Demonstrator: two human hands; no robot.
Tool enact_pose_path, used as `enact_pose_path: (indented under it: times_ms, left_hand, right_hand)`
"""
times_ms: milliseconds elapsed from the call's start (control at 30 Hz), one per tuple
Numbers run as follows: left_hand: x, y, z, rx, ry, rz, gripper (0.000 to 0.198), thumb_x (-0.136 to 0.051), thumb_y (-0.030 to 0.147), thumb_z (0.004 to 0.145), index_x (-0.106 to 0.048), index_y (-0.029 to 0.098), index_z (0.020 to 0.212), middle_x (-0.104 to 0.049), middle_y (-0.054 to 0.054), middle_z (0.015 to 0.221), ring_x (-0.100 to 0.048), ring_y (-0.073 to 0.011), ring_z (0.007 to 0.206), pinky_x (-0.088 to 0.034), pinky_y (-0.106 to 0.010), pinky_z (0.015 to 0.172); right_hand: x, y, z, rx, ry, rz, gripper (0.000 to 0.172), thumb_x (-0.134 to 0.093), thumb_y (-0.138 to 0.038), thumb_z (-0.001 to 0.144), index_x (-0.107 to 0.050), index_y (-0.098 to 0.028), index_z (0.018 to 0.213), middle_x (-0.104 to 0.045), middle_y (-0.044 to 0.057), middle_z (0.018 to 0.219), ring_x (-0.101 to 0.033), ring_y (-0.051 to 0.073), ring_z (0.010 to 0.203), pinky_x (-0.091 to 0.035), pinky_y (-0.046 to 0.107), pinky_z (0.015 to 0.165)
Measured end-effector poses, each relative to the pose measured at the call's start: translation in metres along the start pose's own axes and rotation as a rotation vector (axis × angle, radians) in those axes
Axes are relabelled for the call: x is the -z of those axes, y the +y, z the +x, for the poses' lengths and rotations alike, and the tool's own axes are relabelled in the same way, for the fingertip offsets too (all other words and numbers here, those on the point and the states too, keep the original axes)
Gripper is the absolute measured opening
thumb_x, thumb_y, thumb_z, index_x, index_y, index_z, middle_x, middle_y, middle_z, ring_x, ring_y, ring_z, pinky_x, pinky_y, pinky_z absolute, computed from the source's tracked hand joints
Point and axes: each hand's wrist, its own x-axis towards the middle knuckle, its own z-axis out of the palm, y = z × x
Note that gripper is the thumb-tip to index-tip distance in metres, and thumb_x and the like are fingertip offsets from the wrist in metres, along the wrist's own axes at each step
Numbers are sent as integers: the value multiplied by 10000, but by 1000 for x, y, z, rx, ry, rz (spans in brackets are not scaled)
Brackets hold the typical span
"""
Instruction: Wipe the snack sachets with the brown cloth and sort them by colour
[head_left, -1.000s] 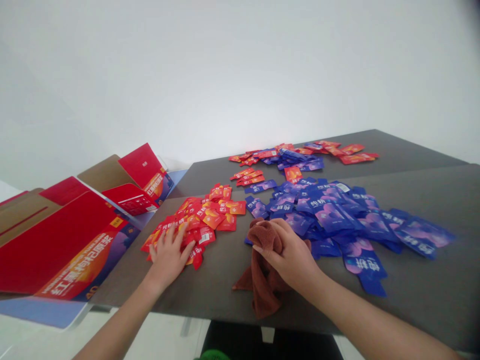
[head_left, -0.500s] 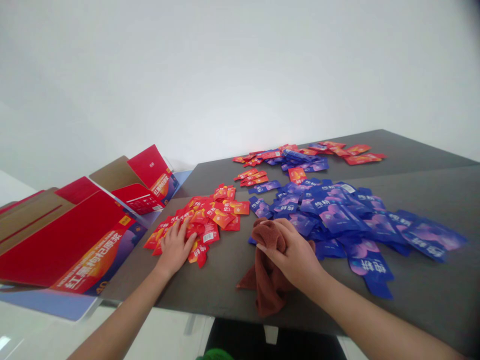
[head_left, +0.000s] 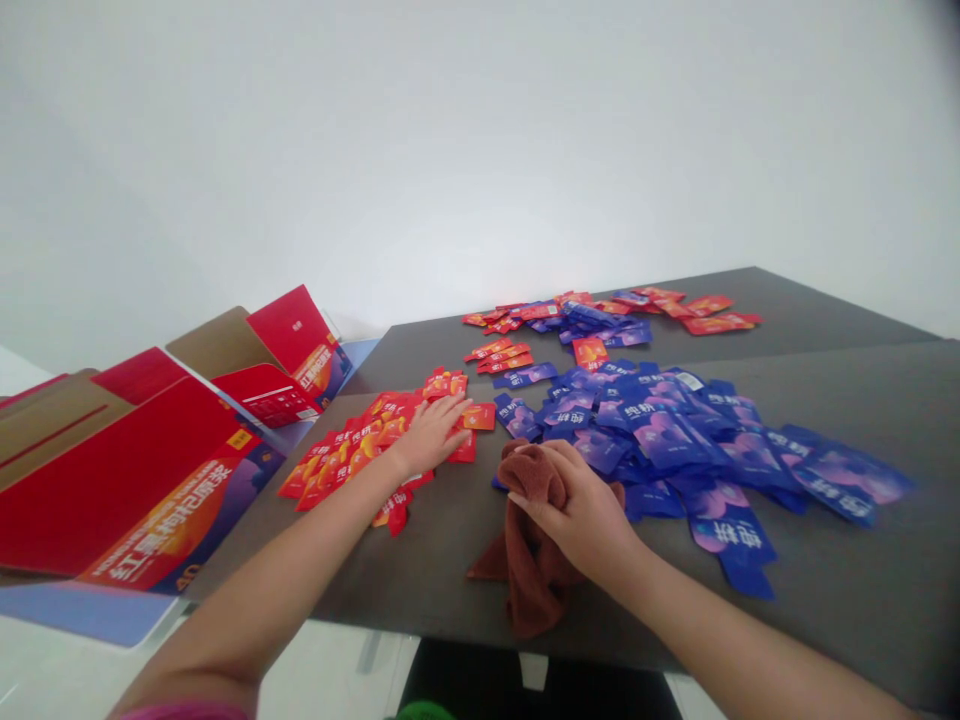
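My left hand (head_left: 427, 435) lies open, palm down on the scattered red sachets (head_left: 337, 468). My right hand (head_left: 577, 510) clenches a crumpled brown towel (head_left: 534, 585), with the blue sachets (head_left: 675, 430) spread just beyond it.

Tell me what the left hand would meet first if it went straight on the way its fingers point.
Probably the blue sachet lying beyond the fingertips, though the red sachet just beside the left hand might catch it first; depth is hard to judge here.
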Motion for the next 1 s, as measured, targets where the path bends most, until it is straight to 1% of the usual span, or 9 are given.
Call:
enact_pose_path:
  times_ms: [100,200,300,367,533,633,733,867,1000]
  left_hand:
    - [-3,4,25,-96,-138,40,540,-357,478,946,-391,225,1422,-345,-103,1525,-266,-260,1417,-157,-495,1146]
    - [-1,2,31,-144,-206,69,493,-362,499,941,-506,230,1328,-453,-98,1458,-332,-264,1383,-181,-490,1134]
    - [5,-2,37,-152,-151,69,441,-388,500,929,-604,228,1200,-576,-99,1331,-444,-266,1296,-238,-470,1109]
    - [7,-3,49,-152,-114,65,415,-438,460,913,-594,216,1211,-588,-101,1309,-483,-258,1255,-268,-439,1099]
    - [0,5,109,-86,-28,60,520,-489,330,884,-456,121,1359,-493,-158,1405,-466,-265,1284,-339,-371,1067]
    - [-6,14,148,-69,17,46,479,-439,313,910,-484,79,1326,-512,-181,1379,-490,-268,1258,-360,-368,1052]
    - [-11,26,175,-117,12,28,437,-467,341,906,-543,115,1272,-589,-140,1300,-558,-231,1172,-402,-318,1007]
    - [-18,40,187,-138,-13,35,351,-612,325,815,-642,151,1119,-676,-116,1144,-625,-238,1042,-449,-313,927]
    - [-12,45,184,-26,70,34,241,-474,241,883,-671,127,961,-700,-146,1000,-649,-250,955,-447,-338,883]
  right_hand:
    - [0,-1,0,-16,5,14,290,-630,-360,812,-601,-256,1081,-596,44,1098,-635,210,949,-494,351,875]
    - [-1,-3,-1,-28,14,19,280,-632,-338,806,-603,-263,1075,-590,37,1100,-633,203,933,-495,345,865]
    - [-2,-6,-2,-20,-5,34,291,-640,-321,802,-603,-266,1085,-584,37,1100,-626,197,927,-496,333,855]
    - [-2,-8,-3,-15,-23,46,293,-644,-317,802,-606,-272,1088,-581,34,1095,-623,192,916,-498,324,844]
    - [-1,-9,-1,-31,-29,58,303,-659,-323,794,-610,-276,1089,-577,28,1086,-622,189,907,-496,322,838]
    - [1,-10,0,-42,-25,66,285,-664,-333,790,-619,-271,1065,-581,27,1066,-619,188,903,-495,316,826]
    - [2,-11,1,-54,-19,67,293,-670,-330,784,-621,-272,1067,-581,23,1045,-618,184,892,-492,313,828]
    - [1,-11,1,-53,-16,69,315,-669,-350,788,-617,-279,1091,-572,22,1043,-618,181,886,-490,313,827]
    - [0,-12,0,-50,-25,86,343,-671,-368,783,-609,-284,1110,-566,23,1055,-617,186,898,-492,317,823]
